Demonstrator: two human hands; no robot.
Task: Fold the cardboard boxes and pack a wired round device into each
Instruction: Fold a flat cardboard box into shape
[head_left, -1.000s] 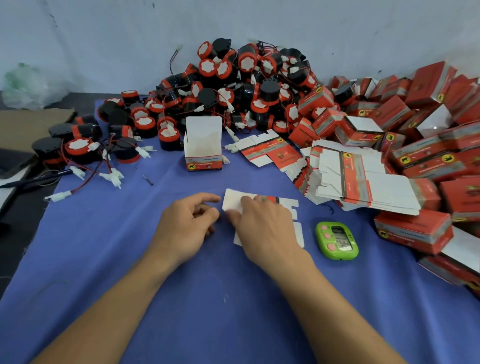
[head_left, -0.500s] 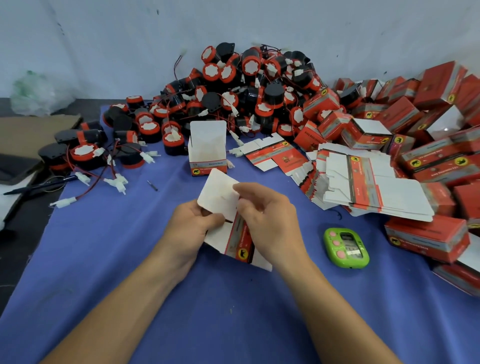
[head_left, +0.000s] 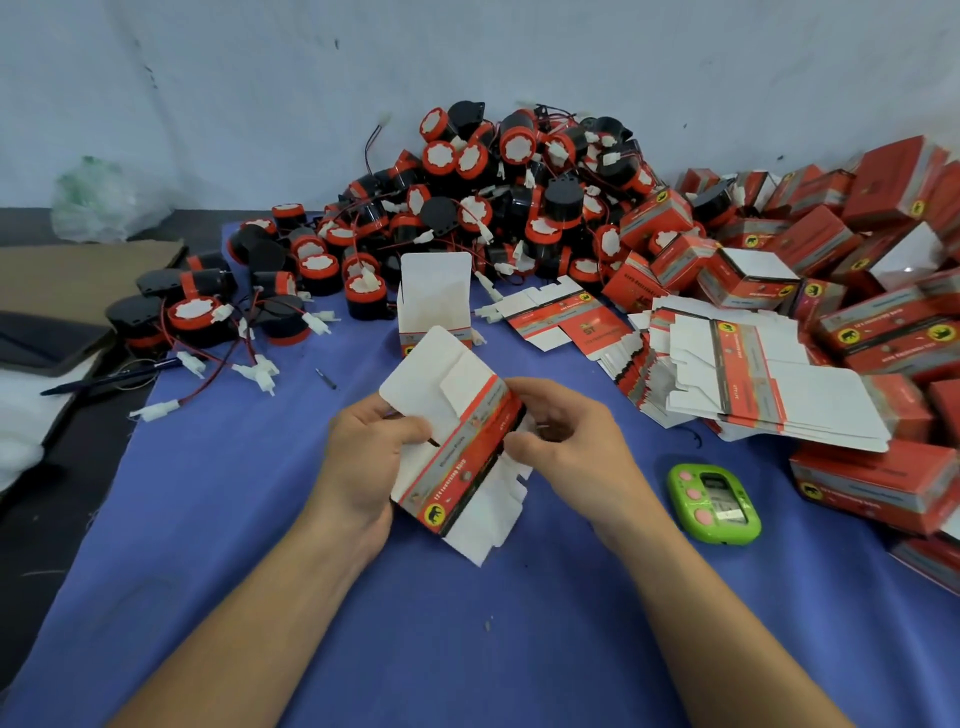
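Note:
A flat red-and-white cardboard box blank (head_left: 457, 452) is lifted off the blue cloth between both hands, partly opened into a sleeve. My left hand (head_left: 363, 462) grips its left side, thumb on the white flap. My right hand (head_left: 566, 441) pinches its right edge. An opened box (head_left: 435, 301) stands upright just beyond, lid flap up. A big heap of round black-and-red wired devices (head_left: 493, 208) lies at the back. A stack of flat blanks (head_left: 753, 384) sits to the right.
Folded red boxes (head_left: 883, 249) pile up at the right and back right. A green timer (head_left: 719, 501) lies right of my right hand. Loose devices with white connectors (head_left: 208, 332) spread at the left. A pen (head_left: 104, 376) and brown cardboard (head_left: 78, 275) lie off the cloth's left edge.
The blank lay flat on the cloth under my hands a second ago. Both hands have picked it up and begun opening it into a sleeve.

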